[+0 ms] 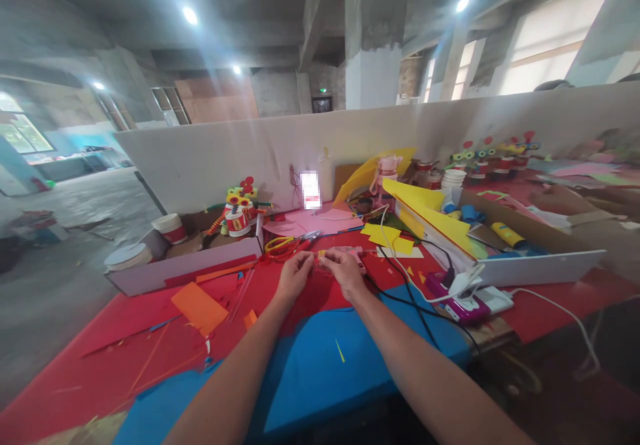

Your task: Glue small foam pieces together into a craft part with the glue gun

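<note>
My left hand [297, 274] and my right hand [343, 270] meet over the red table covering, fingertips pinched close together. A small yellow piece [321, 254], perhaps paper, shows at the tips of my right fingers. Whatever my left fingers pinch is too small to make out. Just behind my right hand lies a pink tool [354, 253], partly covered by it, that looks like a glue gun. Yellow-handled scissors [281, 244] rest beyond my left hand. Blue sheet material [330, 358] spreads beneath my forearms.
An orange paper piece [199, 308] lies at left, near a paper-cup figure [238, 217] in a low box. A purple power strip [463, 304] with cables sits at right, before a cardboard box [545, 268]. Yellow sheets [425, 215] lean there. A white partition [210, 155] stands behind.
</note>
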The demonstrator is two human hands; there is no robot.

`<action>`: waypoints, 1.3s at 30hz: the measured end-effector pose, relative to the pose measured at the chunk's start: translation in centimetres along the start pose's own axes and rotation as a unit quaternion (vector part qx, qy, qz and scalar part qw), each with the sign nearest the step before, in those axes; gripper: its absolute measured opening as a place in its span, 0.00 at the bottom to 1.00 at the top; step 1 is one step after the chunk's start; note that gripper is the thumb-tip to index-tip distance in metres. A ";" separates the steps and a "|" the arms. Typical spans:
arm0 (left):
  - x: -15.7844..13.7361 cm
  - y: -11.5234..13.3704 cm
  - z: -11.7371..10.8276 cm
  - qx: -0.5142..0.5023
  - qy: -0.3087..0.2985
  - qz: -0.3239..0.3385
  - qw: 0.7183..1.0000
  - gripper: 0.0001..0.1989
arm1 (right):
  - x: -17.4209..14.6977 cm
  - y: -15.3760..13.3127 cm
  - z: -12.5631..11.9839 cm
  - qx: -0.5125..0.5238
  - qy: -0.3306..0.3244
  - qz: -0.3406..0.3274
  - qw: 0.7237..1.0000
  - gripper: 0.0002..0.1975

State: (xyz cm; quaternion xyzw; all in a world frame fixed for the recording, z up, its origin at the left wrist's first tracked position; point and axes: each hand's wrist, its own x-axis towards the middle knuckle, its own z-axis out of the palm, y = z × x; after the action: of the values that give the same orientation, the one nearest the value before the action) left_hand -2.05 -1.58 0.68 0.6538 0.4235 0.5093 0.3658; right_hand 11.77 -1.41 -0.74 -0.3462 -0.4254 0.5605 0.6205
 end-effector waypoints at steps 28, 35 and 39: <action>-0.3 0.6 0.2 -0.169 0.018 -0.123 0.978 0.14 | -0.3 -0.5 -0.1 -0.003 -0.031 0.041 0.999 0.15; -0.3 0.8 -0.1 -0.252 -0.011 -0.151 0.956 0.17 | 0.1 -0.5 -0.3 -0.017 -0.019 0.028 0.999 0.18; -0.2 0.7 -0.1 -0.261 -0.010 -0.155 0.953 0.16 | 0.1 -0.7 -0.4 -0.026 -0.031 0.025 0.999 0.18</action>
State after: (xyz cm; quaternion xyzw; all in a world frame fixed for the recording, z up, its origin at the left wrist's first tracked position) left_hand -2.09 -2.03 1.26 0.4673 0.3681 0.5325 0.6021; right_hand 12.40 -1.39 -0.27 -0.3554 -0.4503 0.5747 0.5837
